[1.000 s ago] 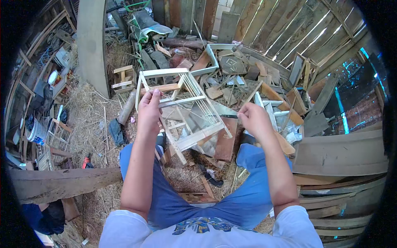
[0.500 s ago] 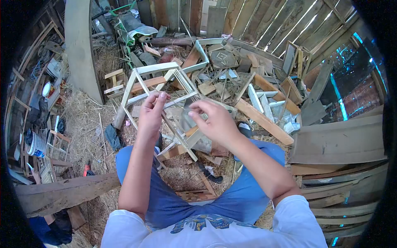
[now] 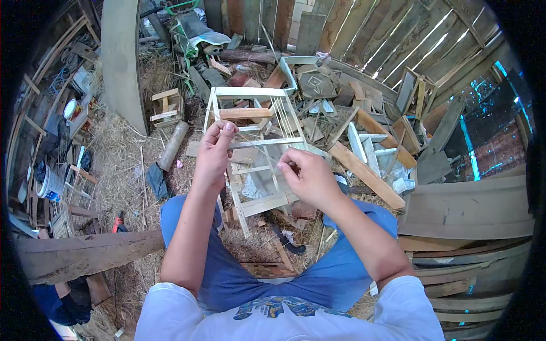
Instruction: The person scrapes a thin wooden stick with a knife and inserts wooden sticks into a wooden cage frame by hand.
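Note:
My left hand (image 3: 214, 154) is raised over the left side of a pale wooden chair frame (image 3: 250, 92), thumb pressed to curled fingers. My right hand (image 3: 311, 175) is in front of the frame's right side, its thumb and fingertips pinched together. Whatever the fingers hold is too small to make out; a faint thin line seems to run between the hands. The chair frame stands between my knees, with thin slats (image 3: 282, 116) at its back right and a wide lower rail (image 3: 266, 203). My hands hide parts of it.
Wood scraps and a long plank (image 3: 364, 173) lie to the right. A dark log (image 3: 85, 256) juts in at left, near a white bucket (image 3: 51, 184). A tall board (image 3: 120, 68) stands at back left. Straw (image 3: 122, 165) covers the ground.
The chair frame has turned from a diagonal lean to a straighter stance facing me. My right hand has moved slightly right and lower, and its fingers have drawn together. The view has shifted slightly.

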`<action>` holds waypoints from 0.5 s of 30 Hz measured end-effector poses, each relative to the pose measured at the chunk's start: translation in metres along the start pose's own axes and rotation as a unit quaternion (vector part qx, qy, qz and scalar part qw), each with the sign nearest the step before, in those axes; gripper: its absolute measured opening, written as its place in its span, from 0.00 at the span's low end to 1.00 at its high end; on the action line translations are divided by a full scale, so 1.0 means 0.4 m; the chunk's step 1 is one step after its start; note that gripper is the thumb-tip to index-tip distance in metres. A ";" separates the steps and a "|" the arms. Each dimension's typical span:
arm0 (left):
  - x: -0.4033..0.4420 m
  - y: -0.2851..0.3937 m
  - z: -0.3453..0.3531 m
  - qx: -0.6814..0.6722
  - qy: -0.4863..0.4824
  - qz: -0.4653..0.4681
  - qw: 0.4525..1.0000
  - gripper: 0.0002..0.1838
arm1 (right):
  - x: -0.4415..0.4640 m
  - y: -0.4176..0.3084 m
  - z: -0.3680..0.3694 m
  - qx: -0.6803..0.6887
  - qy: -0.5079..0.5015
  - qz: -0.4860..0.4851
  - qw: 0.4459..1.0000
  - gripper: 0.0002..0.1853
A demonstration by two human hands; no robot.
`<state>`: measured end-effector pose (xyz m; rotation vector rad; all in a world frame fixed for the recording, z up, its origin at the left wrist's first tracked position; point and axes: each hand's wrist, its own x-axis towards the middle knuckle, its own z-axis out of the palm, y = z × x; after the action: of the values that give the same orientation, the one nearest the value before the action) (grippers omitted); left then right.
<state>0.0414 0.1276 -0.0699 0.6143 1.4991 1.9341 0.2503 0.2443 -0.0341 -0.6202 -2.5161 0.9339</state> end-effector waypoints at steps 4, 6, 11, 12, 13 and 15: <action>0.004 0.014 -0.025 0.003 0.014 -0.015 1.000 0.11 | -0.014 0.005 -0.026 0.000 0.003 0.008 1.000 0.08; 0.007 0.024 -0.037 0.011 0.038 -0.005 0.999 0.11 | -0.018 0.007 -0.039 0.003 0.010 0.002 1.000 0.08; 0.037 0.035 -0.102 -0.012 0.120 0.055 0.991 0.11 | -0.036 0.055 -0.087 -0.007 0.011 0.053 0.999 0.08; 0.043 0.056 -0.121 -0.015 0.156 0.055 0.986 0.10 | -0.026 0.056 -0.102 -0.021 0.013 0.092 0.995 0.09; 0.055 0.047 -0.139 -0.030 0.162 0.073 0.984 0.10 | -0.019 0.060 -0.115 -0.011 0.018 0.119 0.993 0.09; 0.059 0.045 -0.152 -0.045 0.166 0.090 0.981 0.10 | -0.013 0.058 -0.123 0.006 0.031 0.119 0.992 0.09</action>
<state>-0.0200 0.0995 -0.0680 0.4124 1.5879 2.3217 0.2850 0.2824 -0.0163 -0.9463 -2.4168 0.9922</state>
